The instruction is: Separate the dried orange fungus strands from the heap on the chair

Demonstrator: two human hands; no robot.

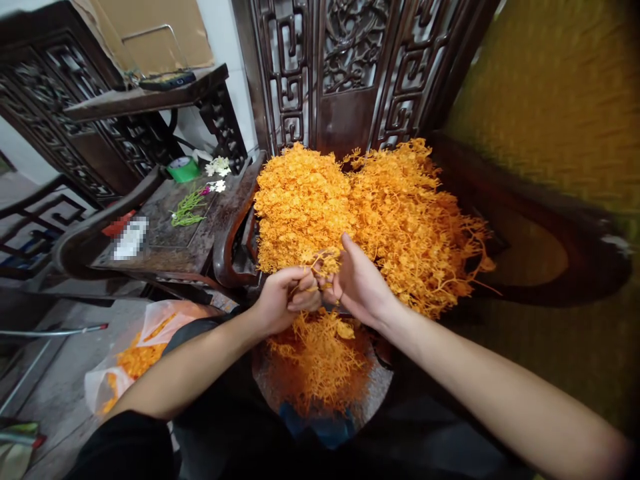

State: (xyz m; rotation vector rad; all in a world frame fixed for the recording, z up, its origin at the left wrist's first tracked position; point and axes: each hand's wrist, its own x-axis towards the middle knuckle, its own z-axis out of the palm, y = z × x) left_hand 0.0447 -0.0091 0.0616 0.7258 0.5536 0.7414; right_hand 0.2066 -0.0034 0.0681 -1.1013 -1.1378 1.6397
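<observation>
My left hand is closed, its thumb and fingers pinching the stem of a small orange artificial flower sprig. Just right of it, my right hand has its thumb stretched upward, away from the fingers. Those fingers are partly hidden behind the sprig and seem to touch it. Below both hands, a loose pile of orange sprigs lies on a round speckled stool top. Beyond them rises a big heap of similar orange sprigs, with a second heap leaning against its right side.
To the left, a dark wooden side table carries green tape, white flowers and green stems. A plastic bag with orange pieces lies on the floor. Carved wooden panels stand behind the heaps.
</observation>
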